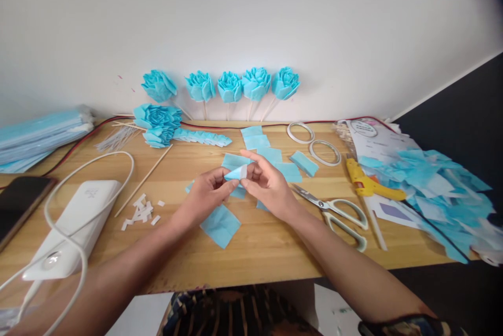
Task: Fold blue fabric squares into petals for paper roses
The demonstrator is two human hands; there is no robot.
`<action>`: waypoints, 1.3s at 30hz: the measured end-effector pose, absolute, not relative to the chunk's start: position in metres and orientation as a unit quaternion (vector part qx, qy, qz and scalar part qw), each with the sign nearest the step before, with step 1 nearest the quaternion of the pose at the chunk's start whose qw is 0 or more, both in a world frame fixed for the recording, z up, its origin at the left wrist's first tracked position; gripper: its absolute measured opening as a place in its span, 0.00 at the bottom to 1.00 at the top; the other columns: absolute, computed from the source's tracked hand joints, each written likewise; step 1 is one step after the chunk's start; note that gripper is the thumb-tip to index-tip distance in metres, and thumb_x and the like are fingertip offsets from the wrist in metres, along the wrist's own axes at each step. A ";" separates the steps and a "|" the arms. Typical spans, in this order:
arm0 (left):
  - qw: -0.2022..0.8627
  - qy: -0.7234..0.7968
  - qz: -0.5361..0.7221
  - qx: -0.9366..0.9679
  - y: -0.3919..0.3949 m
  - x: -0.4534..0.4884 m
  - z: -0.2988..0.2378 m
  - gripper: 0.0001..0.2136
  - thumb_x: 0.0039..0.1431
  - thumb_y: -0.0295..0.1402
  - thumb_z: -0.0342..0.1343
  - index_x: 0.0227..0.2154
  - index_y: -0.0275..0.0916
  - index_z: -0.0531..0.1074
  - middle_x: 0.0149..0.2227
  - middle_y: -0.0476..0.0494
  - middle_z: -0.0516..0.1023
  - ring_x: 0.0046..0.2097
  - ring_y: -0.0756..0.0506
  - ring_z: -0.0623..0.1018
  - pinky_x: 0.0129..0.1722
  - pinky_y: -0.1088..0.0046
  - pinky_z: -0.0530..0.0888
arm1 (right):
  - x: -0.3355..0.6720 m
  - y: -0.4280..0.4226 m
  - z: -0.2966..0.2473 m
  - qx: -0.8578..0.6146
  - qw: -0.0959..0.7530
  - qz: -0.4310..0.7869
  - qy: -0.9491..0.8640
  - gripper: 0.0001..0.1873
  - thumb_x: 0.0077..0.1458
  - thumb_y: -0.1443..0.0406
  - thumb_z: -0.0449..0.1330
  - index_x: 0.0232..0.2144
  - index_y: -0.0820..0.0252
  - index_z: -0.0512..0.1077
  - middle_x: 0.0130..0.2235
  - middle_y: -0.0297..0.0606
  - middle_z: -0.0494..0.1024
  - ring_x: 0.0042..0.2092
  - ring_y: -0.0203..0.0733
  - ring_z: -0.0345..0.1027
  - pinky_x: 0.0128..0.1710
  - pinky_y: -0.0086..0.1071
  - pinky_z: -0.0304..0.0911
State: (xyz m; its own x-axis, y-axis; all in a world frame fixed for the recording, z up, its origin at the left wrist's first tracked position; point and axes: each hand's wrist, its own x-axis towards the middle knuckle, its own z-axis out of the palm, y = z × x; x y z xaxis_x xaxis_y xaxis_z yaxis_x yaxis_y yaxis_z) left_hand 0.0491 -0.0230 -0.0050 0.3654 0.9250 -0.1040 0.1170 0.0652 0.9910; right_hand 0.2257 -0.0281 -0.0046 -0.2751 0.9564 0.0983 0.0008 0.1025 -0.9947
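Note:
Over the middle of the table, my left hand point(210, 189) and my right hand point(269, 184) both pinch one small folded piece of blue fabric point(236, 173). Its pale inner side faces me at the right end. Fingertips hide part of its edges. Beneath and around my hands lie several blue fabric squares point(269, 155); one square point(220, 226) sits nearest to me, below my left hand. A pair of scissors point(326, 205) with pale handles rests just right of my right hand.
Blue fabric roses on sticks point(230, 87) lean against the wall. Two tape rolls point(325, 152), a yellow glue gun point(365, 181) and a heap of blue scraps point(444, 189) lie right. At left are white tape bits point(141, 211), a power bank point(78, 226) and a phone point(21, 202).

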 end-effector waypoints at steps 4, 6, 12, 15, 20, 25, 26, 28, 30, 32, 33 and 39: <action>0.583 0.440 0.348 0.587 -0.023 0.048 -0.006 0.13 0.55 0.43 0.57 0.27 0.38 0.66 0.19 0.56 0.63 0.20 0.54 0.62 0.21 0.78 0.59 | 0.226 -0.029 -0.002 -0.410 0.438 0.547 -0.584 0.26 0.55 0.64 0.59 0.57 0.55 0.65 0.34 0.32 0.72 0.33 0.34 0.65 0.33 0.29 0.63; 0.583 0.438 0.341 0.594 -0.024 0.048 -0.005 0.13 0.55 0.43 0.57 0.26 0.38 0.66 0.18 0.56 0.63 0.21 0.54 0.61 0.21 0.78 0.59 | 0.226 -0.029 0.000 -0.419 0.432 0.546 -0.583 0.23 0.55 0.61 0.60 0.53 0.56 0.69 0.33 0.32 0.71 0.34 0.35 0.65 0.33 0.30 0.63; 0.577 0.436 0.301 0.622 -0.026 0.049 0.000 0.14 0.55 0.43 0.55 0.25 0.38 0.66 0.19 0.56 0.61 0.21 0.54 0.62 0.21 0.76 0.58 | 0.227 -0.029 0.002 -0.467 0.421 0.487 -0.606 0.11 0.52 0.60 0.64 0.37 0.58 0.74 0.24 0.27 0.64 0.26 0.33 0.58 0.26 0.28 0.56; 0.577 0.430 0.293 0.629 -0.026 0.049 0.002 0.13 0.55 0.43 0.55 0.25 0.37 0.66 0.19 0.55 0.62 0.22 0.53 0.63 0.22 0.76 0.58 | 0.227 -0.029 0.000 -0.478 0.427 0.468 -0.608 0.08 0.52 0.60 0.63 0.32 0.59 0.73 0.24 0.28 0.66 0.25 0.32 0.57 0.25 0.27 0.55; 0.586 0.427 0.298 0.621 -0.027 0.049 0.003 0.13 0.54 0.43 0.55 0.25 0.38 0.65 0.19 0.55 0.62 0.22 0.53 0.62 0.22 0.76 0.59 | 0.227 -0.030 0.000 -0.462 0.449 0.420 -0.639 0.05 0.54 0.62 0.62 0.32 0.59 0.74 0.28 0.31 0.72 0.28 0.33 0.62 0.28 0.28 0.59; 0.596 0.422 0.302 0.613 -0.026 0.049 0.003 0.13 0.54 0.43 0.55 0.26 0.37 0.66 0.20 0.55 0.63 0.22 0.53 0.63 0.22 0.76 0.60 | 0.226 -0.032 0.001 -0.433 0.470 0.333 -0.693 0.02 0.56 0.66 0.61 0.31 0.57 0.74 0.32 0.34 0.75 0.33 0.36 0.68 0.35 0.31 0.64; 0.597 0.422 0.302 0.612 -0.026 0.049 0.003 0.13 0.54 0.43 0.56 0.26 0.37 0.66 0.20 0.55 0.63 0.22 0.53 0.63 0.22 0.76 0.60 | 0.226 -0.032 0.001 -0.431 0.469 0.321 -0.701 0.02 0.57 0.67 0.60 0.31 0.57 0.74 0.32 0.35 0.76 0.33 0.36 0.68 0.35 0.31 0.65; 0.602 0.424 0.300 0.606 -0.026 0.048 0.002 0.13 0.54 0.44 0.56 0.27 0.37 0.67 0.19 0.55 0.63 0.22 0.53 0.62 0.22 0.77 0.59 | 0.227 -0.031 0.000 -0.426 0.469 0.301 -0.713 0.03 0.58 0.67 0.60 0.33 0.56 0.74 0.33 0.36 0.77 0.34 0.37 0.69 0.36 0.32 0.66; 0.610 0.425 0.297 0.600 -0.027 0.047 0.002 0.14 0.55 0.44 0.56 0.28 0.37 0.67 0.19 0.55 0.63 0.21 0.53 0.62 0.22 0.77 0.59 | 0.228 -0.031 -0.001 -0.419 0.469 0.287 -0.722 0.05 0.59 0.67 0.58 0.34 0.56 0.75 0.35 0.37 0.78 0.35 0.38 0.70 0.37 0.33 0.67; 0.614 0.426 0.297 0.594 -0.027 0.047 0.001 0.14 0.55 0.45 0.56 0.28 0.37 0.67 0.19 0.55 0.63 0.21 0.54 0.61 0.22 0.77 0.59 | 0.228 -0.030 -0.002 -0.408 0.473 0.273 -0.732 0.06 0.59 0.67 0.57 0.36 0.55 0.76 0.35 0.37 0.78 0.36 0.39 0.71 0.38 0.34 0.67; 0.615 0.426 0.298 0.593 -0.027 0.046 0.001 0.14 0.55 0.45 0.56 0.28 0.37 0.67 0.19 0.55 0.63 0.21 0.54 0.61 0.22 0.77 0.59 | 0.229 -0.030 -0.002 -0.400 0.476 0.266 -0.737 0.08 0.59 0.68 0.57 0.36 0.55 0.76 0.36 0.37 0.79 0.37 0.39 0.71 0.38 0.35 0.68; 0.619 0.421 0.316 0.583 -0.025 0.045 -0.002 0.14 0.56 0.44 0.57 0.27 0.37 0.66 0.19 0.55 0.65 0.21 0.54 0.62 0.22 0.77 0.60 | 0.230 -0.029 -0.006 -0.366 0.481 0.214 -0.767 0.14 0.60 0.72 0.55 0.41 0.52 0.78 0.39 0.38 0.79 0.38 0.38 0.72 0.38 0.34 0.69</action>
State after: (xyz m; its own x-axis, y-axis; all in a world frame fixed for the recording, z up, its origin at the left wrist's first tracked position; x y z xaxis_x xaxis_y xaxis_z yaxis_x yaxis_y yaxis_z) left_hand 0.0452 -0.0252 -0.0017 0.4459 0.8818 -0.1536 0.1002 0.1214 0.9875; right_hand 0.2302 -0.0288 -0.0060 -0.2685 0.7676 0.5820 0.3554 0.6405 -0.6808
